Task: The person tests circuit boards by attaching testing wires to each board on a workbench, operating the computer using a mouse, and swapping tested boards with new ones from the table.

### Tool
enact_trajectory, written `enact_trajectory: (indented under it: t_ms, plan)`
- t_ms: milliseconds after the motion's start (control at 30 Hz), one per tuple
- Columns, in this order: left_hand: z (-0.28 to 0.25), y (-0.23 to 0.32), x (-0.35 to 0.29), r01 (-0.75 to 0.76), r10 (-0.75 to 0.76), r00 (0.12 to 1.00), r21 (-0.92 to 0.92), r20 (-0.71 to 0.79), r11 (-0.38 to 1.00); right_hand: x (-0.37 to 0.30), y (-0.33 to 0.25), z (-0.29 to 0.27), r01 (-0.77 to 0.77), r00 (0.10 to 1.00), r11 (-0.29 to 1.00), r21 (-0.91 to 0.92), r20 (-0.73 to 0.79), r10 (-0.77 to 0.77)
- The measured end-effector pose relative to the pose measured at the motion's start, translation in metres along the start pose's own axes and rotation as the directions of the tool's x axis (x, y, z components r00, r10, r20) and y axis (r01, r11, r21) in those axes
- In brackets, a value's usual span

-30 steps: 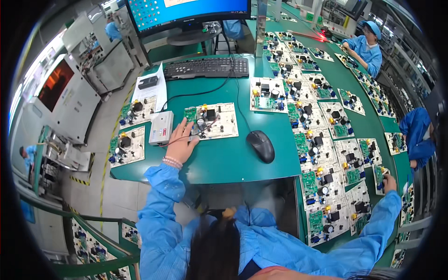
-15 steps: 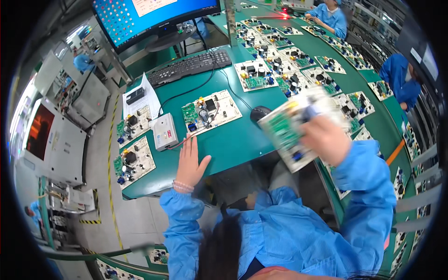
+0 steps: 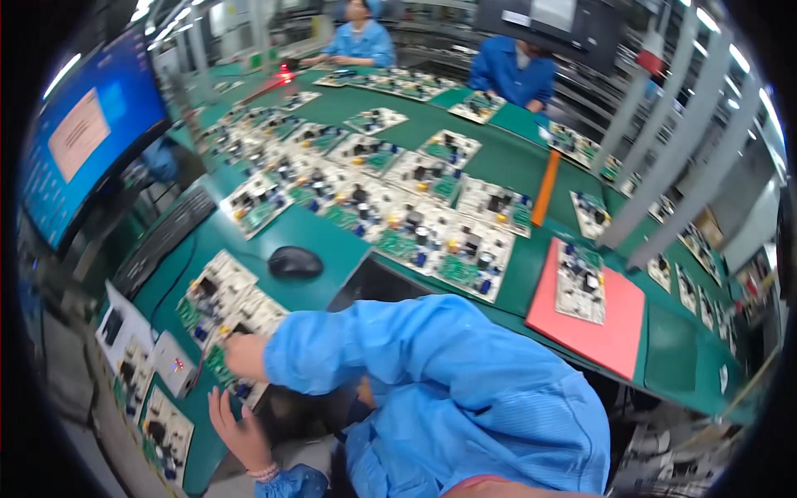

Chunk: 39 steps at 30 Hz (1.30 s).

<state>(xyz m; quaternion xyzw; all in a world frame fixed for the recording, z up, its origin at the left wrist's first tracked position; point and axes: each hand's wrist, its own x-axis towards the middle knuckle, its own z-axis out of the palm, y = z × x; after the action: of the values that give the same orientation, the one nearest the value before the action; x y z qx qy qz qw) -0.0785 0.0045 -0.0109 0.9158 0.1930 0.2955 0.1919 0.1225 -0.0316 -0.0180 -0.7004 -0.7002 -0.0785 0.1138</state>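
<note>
My right hand (image 3: pixel 246 357) grips a white circuit board (image 3: pixel 264 314) with a green section, low over the near left of the bench; its fingertips are partly hidden among the components. Right beside it, on the far side, lies another circuit board (image 3: pixel 222 278), their edges close or touching. My left hand (image 3: pixel 241 432) is open, fingers spread, just nearer to me than the held board, with nothing in it. Left of the hands sits a small white box (image 3: pixel 174 365) with a red light and a thin wire.
A black mouse (image 3: pixel 295 262), keyboard (image 3: pixel 166 234) and monitor (image 3: pixel 95 137) stand beyond. Rows of circuit boards (image 3: pixel 398 217) cover the bench. At right, one board (image 3: pixel 580 286) rests on a pink sheet (image 3: pixel 614 332). Two people in blue (image 3: pixel 513 75) sit across.
The view has turned to the right. My right hand has carried its circuit board leftward, down beside the one on the bench. My left hand has come off the bench edge with fingers spread.
</note>
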Motion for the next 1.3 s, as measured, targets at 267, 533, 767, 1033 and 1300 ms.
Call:
enact_trajectory:
  t_ms: [267, 533, 767, 1033, 1300]
  plan:
    - [0.030, 0.014, 0.026, -0.072, 0.063, 0.995, 0.115, 0.081, 0.991, -0.026, 0.035, -0.070, -0.049, 0.983, 0.984, 0.169, -0.168, 0.078]
    - [0.028, 0.018, 0.023, -0.124, 0.117, 0.991, 0.141, 0.059, 0.982, -0.192, 0.291, -0.209, -0.658, 0.594, 0.748, 0.086, -0.552, 0.586]
    - [0.026, 0.030, 0.021, -0.010, 0.009, 1.000, 0.193, 0.006, 0.981, -0.413, 0.492, -0.141, -0.996, -0.085, -0.086, -0.004, -0.119, 0.989]
    - [0.034, 0.038, 0.031, 0.041, -0.041, 0.999, 0.164, -0.006, 0.986, -0.488, 0.589, -0.081, -0.934, -0.336, -0.330, 0.137, -0.030, 0.941]
    - [0.038, 0.035, 0.027, 0.093, -0.082, 0.995, 0.185, -0.064, 0.978, -0.382, 0.571, -0.109, -0.993, -0.006, -0.022, 0.119, 0.131, 0.991]
